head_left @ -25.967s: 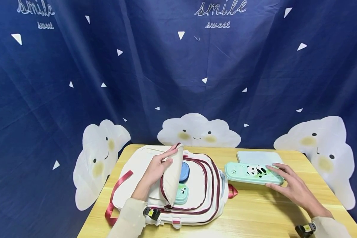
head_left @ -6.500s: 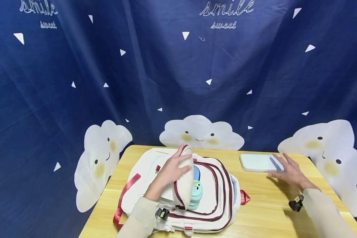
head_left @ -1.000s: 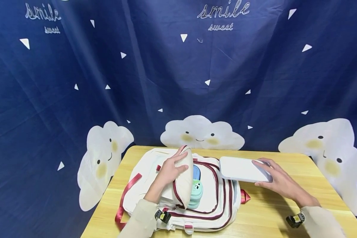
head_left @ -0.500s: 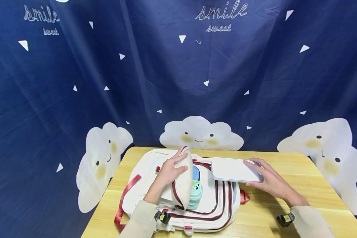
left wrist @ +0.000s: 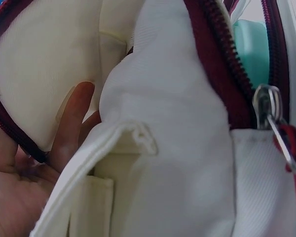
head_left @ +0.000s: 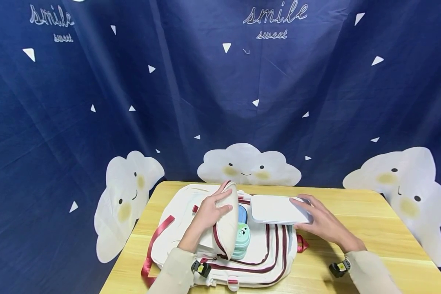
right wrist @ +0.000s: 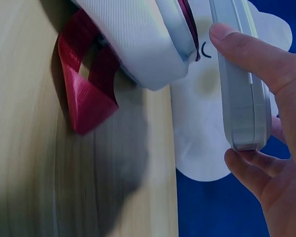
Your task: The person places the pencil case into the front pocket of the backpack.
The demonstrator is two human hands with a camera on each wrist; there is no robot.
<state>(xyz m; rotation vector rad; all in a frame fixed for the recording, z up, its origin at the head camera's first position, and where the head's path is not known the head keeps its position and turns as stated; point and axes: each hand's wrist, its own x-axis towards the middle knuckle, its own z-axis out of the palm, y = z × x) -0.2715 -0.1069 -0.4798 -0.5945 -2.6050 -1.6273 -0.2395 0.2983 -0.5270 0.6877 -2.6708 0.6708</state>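
A white backpack (head_left: 255, 245) with dark red zips lies on the table, its front pocket unzipped. My left hand (head_left: 207, 211) holds up the pocket flap (head_left: 228, 228), thumb on one side; in the left wrist view, fingers (left wrist: 71, 118) show behind the flap's zipped edge. Inside the pocket sit a blue case (head_left: 242, 214) and stacked mint-green cases (head_left: 241, 241), the upper one with a panda print, partly hidden by the flap. My right hand (head_left: 321, 222) grips the right end of a flat white box (head_left: 273, 209), thumb on one face (right wrist: 237, 42). The box overlaps the backpack's upper right part.
The wooden table (head_left: 371, 228) extends to the right of the backpack. Red straps (head_left: 156, 245) lie at its left, with a red loop (right wrist: 86, 94) at its right side. Behind the table hangs a dark blue curtain (head_left: 220, 102) with cloud faces.
My right hand has lifted the white box off the table and carried it left over the backpack. The panda pencil case held earlier is out of the hand. My left hand stays on the flap.
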